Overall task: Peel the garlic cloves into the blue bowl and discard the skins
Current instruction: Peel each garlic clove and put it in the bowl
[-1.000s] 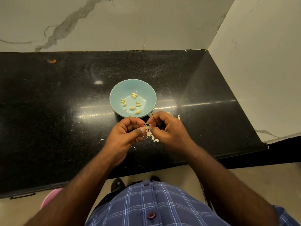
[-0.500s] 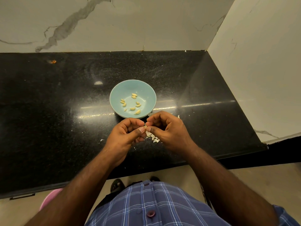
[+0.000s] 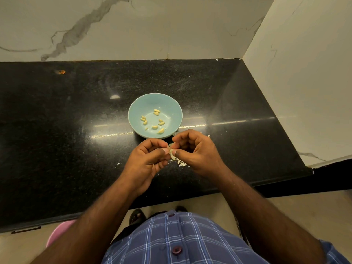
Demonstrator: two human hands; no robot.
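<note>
At frame centre, the left hand and right hand together pinch one small pale garlic clove above the black speckled stone bench. Just above them, the round light-blue bowl holds nine peeled yellowish cloves. White papery skins lie beneath the hands.

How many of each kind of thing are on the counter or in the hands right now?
Blue bowl: 1
Peeled garlic cloves in the bowl: 10, as far as I can tell
Garlic clove being peeled, pinched between left hand and right hand: 1
Patch of loose skins on the counter: 1
Total: 13
</note>
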